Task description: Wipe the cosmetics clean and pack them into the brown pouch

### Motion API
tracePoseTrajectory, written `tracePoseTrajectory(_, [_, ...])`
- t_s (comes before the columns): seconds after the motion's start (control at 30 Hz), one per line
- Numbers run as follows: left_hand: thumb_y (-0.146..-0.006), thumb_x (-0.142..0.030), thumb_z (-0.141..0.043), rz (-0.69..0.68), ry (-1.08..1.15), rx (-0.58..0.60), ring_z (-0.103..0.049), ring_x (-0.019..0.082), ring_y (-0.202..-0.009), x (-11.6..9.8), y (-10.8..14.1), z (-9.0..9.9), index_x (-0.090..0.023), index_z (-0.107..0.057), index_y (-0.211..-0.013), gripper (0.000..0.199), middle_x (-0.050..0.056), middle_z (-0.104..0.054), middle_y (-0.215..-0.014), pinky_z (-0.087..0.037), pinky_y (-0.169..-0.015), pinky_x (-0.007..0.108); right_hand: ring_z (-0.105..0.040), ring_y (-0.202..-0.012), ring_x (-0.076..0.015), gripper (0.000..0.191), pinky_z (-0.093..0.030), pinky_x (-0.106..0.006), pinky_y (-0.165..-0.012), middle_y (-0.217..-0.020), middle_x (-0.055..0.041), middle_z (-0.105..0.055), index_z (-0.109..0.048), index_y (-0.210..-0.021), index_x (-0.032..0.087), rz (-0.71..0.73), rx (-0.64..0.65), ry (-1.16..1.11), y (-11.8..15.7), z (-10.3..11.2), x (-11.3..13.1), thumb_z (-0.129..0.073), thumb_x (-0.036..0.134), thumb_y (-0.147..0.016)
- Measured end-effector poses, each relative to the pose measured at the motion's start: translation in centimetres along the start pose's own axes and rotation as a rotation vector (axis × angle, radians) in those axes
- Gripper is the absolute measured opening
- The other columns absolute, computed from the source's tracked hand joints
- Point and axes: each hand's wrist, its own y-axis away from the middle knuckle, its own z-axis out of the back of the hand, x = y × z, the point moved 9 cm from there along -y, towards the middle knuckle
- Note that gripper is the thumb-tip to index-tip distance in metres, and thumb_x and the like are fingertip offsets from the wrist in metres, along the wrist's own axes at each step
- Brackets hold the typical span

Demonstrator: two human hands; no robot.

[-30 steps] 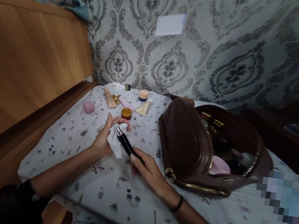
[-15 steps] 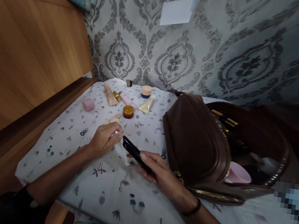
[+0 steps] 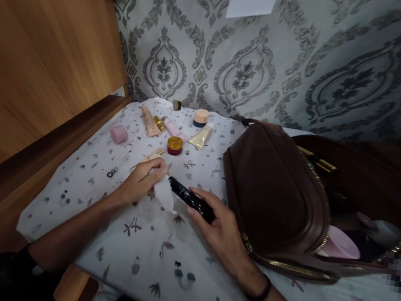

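My right hand [image 3: 212,220] is wrapped round a black cylindrical tube [image 3: 191,198], its far end pointing up and left. My left hand [image 3: 145,178] pinches a white tissue [image 3: 164,196], which hangs down beside the tube's tip. Just beyond my left hand lies a cream-coloured item [image 3: 154,154], partly hidden by the fingers. A round jar with a gold lid [image 3: 174,145] stands behind the hands.
Farther back lie a peach tube [image 3: 151,123], a pink tube [image 3: 173,129], a cream tube [image 3: 201,136] and a peach-lidded jar [image 3: 201,118]. A pink object [image 3: 119,134] is left. At right, an open brown bag [image 3: 269,196] holds a pink cup [image 3: 341,243].
The view has shifted slightly. My right hand's grip has moved on the black tube, so more of its printed side shows. The tissue hangs a little differently beside its tip.
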Motion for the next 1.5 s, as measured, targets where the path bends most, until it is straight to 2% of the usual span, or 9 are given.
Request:
tracePoseTrajectory(0.13, [-0.093, -0.045, -0.056, -0.077, 0.018, 0.025, -0.055, 0.016, -0.079, -1.1, -0.1, 0.5, -0.019, -0.063, -0.097, 0.027, 0.001, -0.06, -0.087, -0.042, -0.073, 0.027, -0.062, -0.083, -0.0195, 0.024, -0.048, -0.03, -0.072, -0.088, -0.0024, -0.066, -0.06, -0.1, 0.021, -0.091, -0.002, -0.059, -0.1, 0.3, -0.3, -0.062, 0.042, -0.089])
tracePoseTrajectory(0.33, [-0.092, -0.042, -0.061, -0.116, 0.091, 0.115, -0.056, 0.016, -0.077, -1.3, 0.0, 0.2, -0.02, -0.062, -0.106, 0.026, 0.0, -0.061, -0.083, -0.042, -0.072, 0.027, -0.06, -0.081, -0.0181, 0.022, -0.046, -0.029, -0.072, -0.084, -0.0013, -0.062, -0.059, -0.09, 0.021, -0.085, 0.012, -0.183, -0.5, 0.3, 0.0, -0.059, 0.043, -0.089])
tracePoseTrajectory(0.57, [-0.093, -0.057, -0.052, -0.059, 0.058, 0.034, -0.045, 0.014, -0.063, -0.1, -0.2, 0.4, -0.019, -0.053, -0.073, 0.043, -0.003, -0.048, -0.065, -0.037, -0.062, 0.026, -0.06, -0.08, -0.0181, 0.02, -0.047, -0.029, -0.072, -0.084, -0.0014, -0.065, -0.062, -0.089, 0.021, -0.086, -0.064, -0.181, -0.6, 0.8, -0.4, -0.069, 0.036, -0.079])
tracePoseTrajectory(0.73, [-0.093, -0.056, -0.054, -0.054, 0.091, 0.03, -0.054, 0.014, -0.075, -0.2, 0.0, 0.5, -0.02, -0.061, -0.107, 0.039, 0.001, -0.058, -0.09, -0.043, -0.066, 0.025, -0.06, -0.079, -0.0181, 0.02, -0.047, -0.03, -0.072, -0.083, -0.0018, -0.066, -0.062, -0.09, 0.021, -0.09, -0.074, -0.172, -0.6, 0.9, -0.5, -0.068, 0.037, -0.08])
tracePoseTrajectory(0.8, [-0.092, -0.051, -0.059, -0.026, 0.088, 0.063, -0.057, 0.015, -0.076, -0.3, 0.2, 0.3, -0.022, -0.059, -0.112, 0.036, 0.0, -0.058, -0.089, -0.044, -0.067, 0.024, -0.06, -0.08, -0.0181, 0.019, -0.047, -0.03, -0.072, -0.084, -0.0017, -0.066, -0.062, -0.09, 0.021, -0.097, -0.069, -0.175, -0.6, 0.9, -0.5, -0.068, 0.037, -0.08])
tracePoseTrajectory(0.97, [-0.093, -0.049, -0.056, -0.043, 0.022, 0.064, -0.053, 0.014, -0.07, -0.6, 0.2, 0.2, -0.02, -0.058, -0.091, 0.03, -0.001, -0.057, -0.078, -0.041, -0.063, 0.023, -0.059, -0.079, -0.0181, 0.019, -0.047, -0.029, -0.071, -0.083, -0.0016, -0.065, -0.063, -0.09, 0.021, -0.102, -0.064, -0.172, -0.6, 1.0, -0.4, -0.069, 0.036, -0.08])
tracePoseTrajectory(1.27, [-0.096, -0.059, -0.042, 0.044, 0.021, 0.067, -0.043, 0.012, -0.057, 1.5, -0.2, -0.1, -0.018, -0.054, -0.071, 0.049, -0.002, -0.049, -0.063, -0.035, -0.053, 0.023, -0.06, -0.081, -0.0188, 0.021, -0.047, -0.03, -0.074, -0.085, -0.0025, -0.065, -0.063, -0.091, 0.02, -0.121, -0.068, -0.184, -0.5, 1.0, -0.4, -0.068, 0.038, -0.081])
tracePoseTrajectory(1.4, [-0.091, -0.052, -0.058, 0.061, 0.122, 0.092, -0.052, 0.012, -0.065, 0.7, 0.0, 0.1, -0.019, -0.061, -0.096, 0.033, 0.0, -0.056, -0.078, -0.041, -0.057, 0.022, -0.058, -0.076, -0.0175, 0.022, -0.047, -0.029, -0.07, -0.08, -0.0012, -0.063, -0.062, -0.09, 0.02, -0.135, -0.038, -0.209, -0.6, 1.0, -0.2, -0.065, 0.042, -0.085])
tracePoseTrajectory(1.5, [-0.088, -0.049, -0.063, 0.085, 0.163, 0.078, -0.055, 0.013, -0.069, 0.6, 0.0, 0.2, -0.021, -0.059, -0.115, 0.039, 0.0, -0.056, -0.084, -0.043, -0.059, 0.022, -0.057, -0.075, -0.0172, 0.023, -0.046, -0.029, -0.068, -0.079, -0.0011, -0.062, -0.061, -0.09, 0.021, -0.14, -0.031, -0.215, -0.6, 0.9, -0.1, -0.063, 0.044, -0.087])
